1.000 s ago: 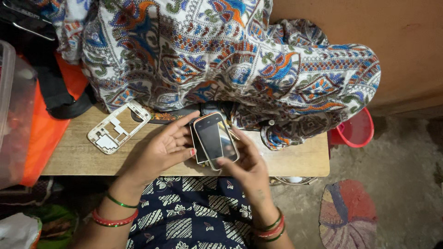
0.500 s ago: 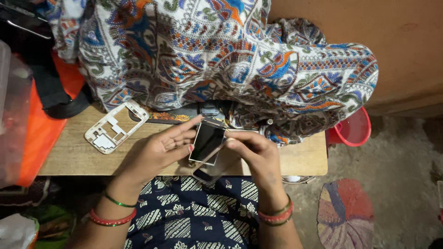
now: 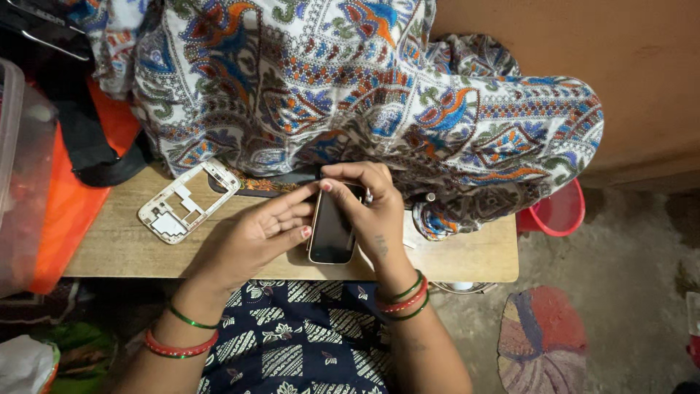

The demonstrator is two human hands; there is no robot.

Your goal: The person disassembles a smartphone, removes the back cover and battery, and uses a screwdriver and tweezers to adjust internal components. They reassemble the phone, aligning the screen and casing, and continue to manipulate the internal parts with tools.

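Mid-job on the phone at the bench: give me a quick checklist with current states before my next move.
1. Both hands on the phone: ok; left hand steadies its side, right hand pinches the top.
2. Phone over the wooden table: ok.
3. Screen intact: cannot tell.
4. White phone frame apart from hands: ok.
5. Patterned cloth clear of phone: not ok, it touches near the top.

A low wooden table on a grey concrete floor — plain brown wall behind, dim light.
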